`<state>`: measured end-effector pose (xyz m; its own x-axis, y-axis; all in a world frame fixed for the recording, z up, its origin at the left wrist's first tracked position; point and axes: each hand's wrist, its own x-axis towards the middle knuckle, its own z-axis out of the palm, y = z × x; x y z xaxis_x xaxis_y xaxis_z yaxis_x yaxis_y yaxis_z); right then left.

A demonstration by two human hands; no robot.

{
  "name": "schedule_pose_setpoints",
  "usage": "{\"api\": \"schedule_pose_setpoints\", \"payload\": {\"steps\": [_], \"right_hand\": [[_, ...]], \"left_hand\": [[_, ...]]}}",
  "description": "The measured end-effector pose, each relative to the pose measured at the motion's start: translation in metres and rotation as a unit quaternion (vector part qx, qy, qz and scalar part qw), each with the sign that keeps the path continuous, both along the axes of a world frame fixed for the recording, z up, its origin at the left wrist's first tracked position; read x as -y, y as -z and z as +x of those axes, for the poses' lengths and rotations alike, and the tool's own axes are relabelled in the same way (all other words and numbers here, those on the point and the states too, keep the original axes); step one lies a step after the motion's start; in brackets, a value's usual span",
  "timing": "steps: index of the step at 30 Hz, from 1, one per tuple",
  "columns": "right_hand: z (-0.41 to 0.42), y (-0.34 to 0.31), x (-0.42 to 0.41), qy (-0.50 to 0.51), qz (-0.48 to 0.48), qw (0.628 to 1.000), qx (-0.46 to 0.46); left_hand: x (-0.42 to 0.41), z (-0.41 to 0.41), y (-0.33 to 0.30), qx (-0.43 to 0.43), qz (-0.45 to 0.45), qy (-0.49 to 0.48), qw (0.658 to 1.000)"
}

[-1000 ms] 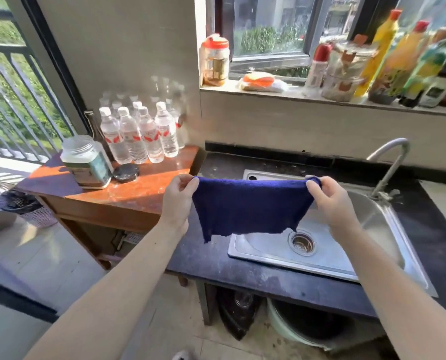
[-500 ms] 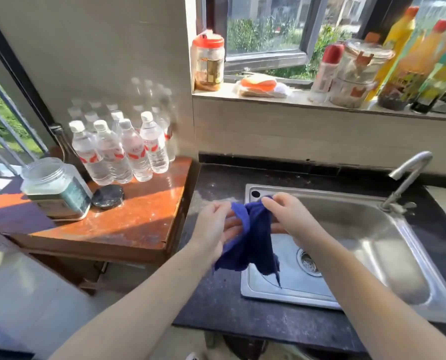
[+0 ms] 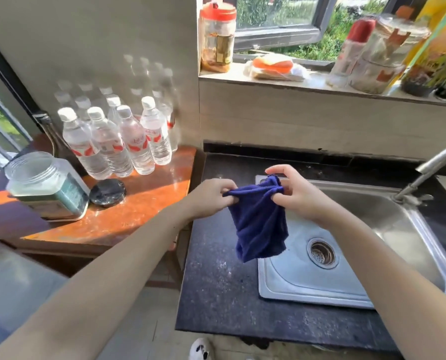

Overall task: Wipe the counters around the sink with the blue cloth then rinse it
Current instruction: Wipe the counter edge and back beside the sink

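Observation:
The blue cloth (image 3: 258,224) hangs folded in the air above the left rim of the steel sink (image 3: 388,216). My left hand (image 3: 211,198) pinches its top left corner. My right hand (image 3: 297,193) grips the top right part, fingers curled round the bunched fabric. The two hands are close together. Below the cloth lies the dark speckled counter (image 3: 216,281), dusty and pale in patches. The sink's drain (image 3: 322,252) sits just right of the cloth's lower end. The tap (image 3: 424,172) stands at the sink's far right.
A wooden side table (image 3: 144,211) at the left carries several water bottles (image 3: 128,141), a glass jar (image 3: 45,185) and a black lid (image 3: 108,192). The window sill (image 3: 320,84) above holds jars and bottles. A shoe (image 3: 200,349) shows below the counter edge.
The cloth was stretched wide between my hands a second ago. My hands came together and folded it, and it now hangs doubled. The view has moved closer to the sink.

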<state>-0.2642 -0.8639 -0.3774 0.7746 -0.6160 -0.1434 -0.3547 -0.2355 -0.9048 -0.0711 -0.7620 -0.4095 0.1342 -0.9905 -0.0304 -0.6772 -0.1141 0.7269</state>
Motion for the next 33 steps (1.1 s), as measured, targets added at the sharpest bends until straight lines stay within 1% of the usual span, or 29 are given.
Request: {"api": "schedule_pose_setpoints", "payload": {"steps": [1, 4, 6, 7, 9, 11, 13, 14, 15, 16, 17, 18, 19, 20, 21, 22, 23, 24, 25, 26, 29, 30, 32, 33], "right_hand": [[0.0, 0.003, 0.003, 0.009, -0.04, 0.999, -0.014], [0.001, 0.019, 0.004, 0.046, -0.171, 0.982, -0.059], [-0.003, 0.036, -0.007, 0.036, -0.213, 0.974, -0.062], [-0.006, 0.049, -0.014, 0.016, -0.229, 0.971, -0.07], [-0.019, 0.082, -0.033, -0.049, -0.243, 0.963, -0.108], [-0.036, 0.12, -0.054, -0.123, -0.219, 0.953, -0.17], [-0.05, 0.147, -0.074, -0.231, -0.209, 0.92, -0.238], [-0.055, 0.156, -0.08, -0.275, -0.209, 0.903, -0.254], [-0.056, 0.159, -0.081, -0.286, -0.199, 0.901, -0.259], [-0.053, 0.158, -0.079, -0.261, -0.182, 0.913, -0.256], [-0.046, 0.154, -0.076, -0.207, -0.165, 0.934, -0.239], [-0.035, 0.152, -0.072, -0.141, -0.162, 0.955, -0.206], [-0.023, 0.153, -0.071, -0.088, -0.166, 0.967, -0.172], [-0.01, 0.156, -0.074, -0.063, -0.175, 0.968, -0.167], [0.004, 0.163, -0.082, -0.067, -0.19, 0.959, -0.2], [0.015, 0.174, -0.094, -0.08, -0.208, 0.94, -0.257], [0.022, 0.188, -0.107, -0.086, -0.239, 0.918, -0.304], [0.027, 0.202, -0.118, -0.083, -0.28, 0.899, -0.327], [0.029, 0.211, -0.126, -0.077, -0.311, 0.886, -0.335], [0.032, 0.217, -0.125, -0.081, -0.331, 0.879, -0.333], [0.056, 0.227, -0.077, -0.17, -0.365, 0.869, -0.288], [0.07, 0.228, -0.053, -0.179, -0.386, 0.864, -0.27], [0.109, 0.229, -0.004, -0.149, -0.414, 0.86, -0.259], [0.128, 0.23, 0.014, -0.128, -0.414, 0.861, -0.269]], "left_hand": [[-0.002, 0.0, 0.0, -0.018, -0.034, -0.025, 0.999], [-0.013, -0.012, 0.008, 0.057, -0.138, -0.088, 0.985], [-0.028, -0.021, 0.027, 0.104, -0.169, -0.078, 0.977], [-0.038, -0.024, 0.041, 0.118, -0.167, -0.062, 0.977], [-0.063, -0.031, 0.073, 0.142, -0.131, -0.025, 0.981], [-0.088, -0.04, 0.109, 0.181, -0.079, 0.025, 0.98], [-0.112, -0.053, 0.142, 0.2, -0.036, 0.095, 0.975], [-0.123, -0.058, 0.154, 0.196, -0.026, 0.118, 0.973], [-0.133, -0.063, 0.162, 0.183, -0.028, 0.117, 0.976], [-0.14, -0.065, 0.167, 0.166, -0.04, 0.088, 0.981], [-0.145, -0.066, 0.169, 0.149, -0.062, 0.031, 0.986], [-0.148, -0.065, 0.172, 0.134, -0.081, -0.048, 0.986], [-0.15, -0.065, 0.175, 0.12, -0.09, -0.138, 0.979], [-0.15, -0.065, 0.178, 0.098, -0.081, -0.234, 0.964], [-0.149, -0.066, 0.181, 0.057, -0.057, -0.325, 0.942], [-0.147, -0.069, 0.184, -0.009, -0.019, -0.402, 0.915], [-0.143, -0.072, 0.186, -0.086, 0.022, -0.458, 0.884], [-0.138, -0.074, 0.19, -0.16, 0.061, -0.491, 0.854], [-0.134, -0.075, 0.194, -0.209, 0.092, -0.506, 0.832], [-0.132, -0.075, 0.197, -0.235, 0.11, -0.514, 0.817], [-0.129, -0.072, 0.198, -0.293, 0.098, -0.544, 0.78], [-0.13, -0.071, 0.198, -0.306, 0.093, -0.551, 0.77], [-0.131, -0.07, 0.199, -0.323, 0.093, -0.554, 0.762], [-0.131, -0.069, 0.198, -0.337, 0.091, -0.556, 0.755]]}}
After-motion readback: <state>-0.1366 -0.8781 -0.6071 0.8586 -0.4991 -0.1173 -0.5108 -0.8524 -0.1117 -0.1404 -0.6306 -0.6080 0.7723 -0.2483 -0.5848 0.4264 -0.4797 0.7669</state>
